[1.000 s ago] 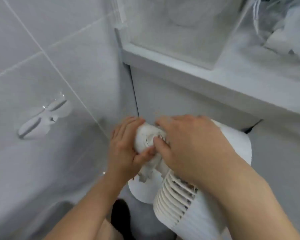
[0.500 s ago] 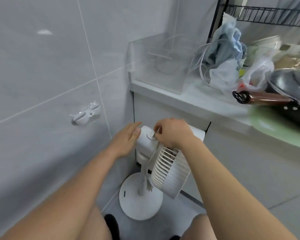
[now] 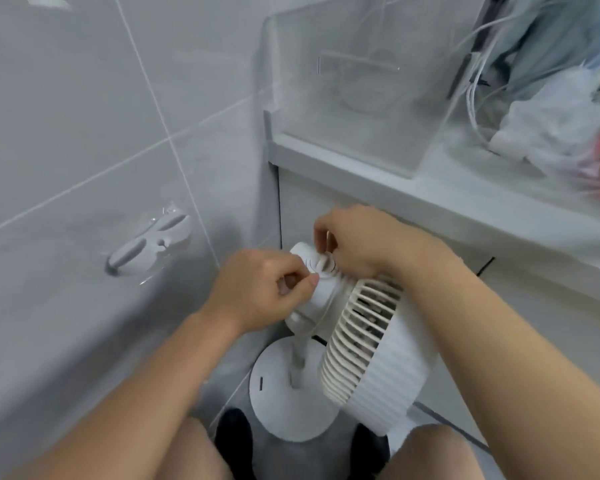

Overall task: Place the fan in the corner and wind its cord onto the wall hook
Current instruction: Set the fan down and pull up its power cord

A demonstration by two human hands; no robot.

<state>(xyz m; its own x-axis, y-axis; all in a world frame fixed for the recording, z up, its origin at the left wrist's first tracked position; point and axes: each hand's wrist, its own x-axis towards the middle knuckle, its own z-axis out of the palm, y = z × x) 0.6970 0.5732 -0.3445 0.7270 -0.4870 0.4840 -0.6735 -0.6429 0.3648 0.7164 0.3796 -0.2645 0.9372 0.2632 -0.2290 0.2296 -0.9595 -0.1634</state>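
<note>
Left of centre, the wall hook [image 3: 149, 244] hangs bare. At centre, my left hand [image 3: 257, 292], flat against the fan [image 3: 347, 327] half a second ago, now pinches at its motor housing; my right hand [image 3: 357, 244] pinches the thin cord [image 3: 323, 317] there. The fan stands in the corner; winding is not begun.

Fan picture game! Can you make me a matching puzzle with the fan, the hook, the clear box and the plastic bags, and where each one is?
Things:
1. fan
2. wall hook
3. clear box
4. plastic bags

Places:
A. on the counter, far right
B. stuck on the tiled wall, left
C. on the floor in the corner, under both hands
D. on the counter, at its left end by the wall

Pairs: 1-C, 2-B, 3-D, 4-A
</note>
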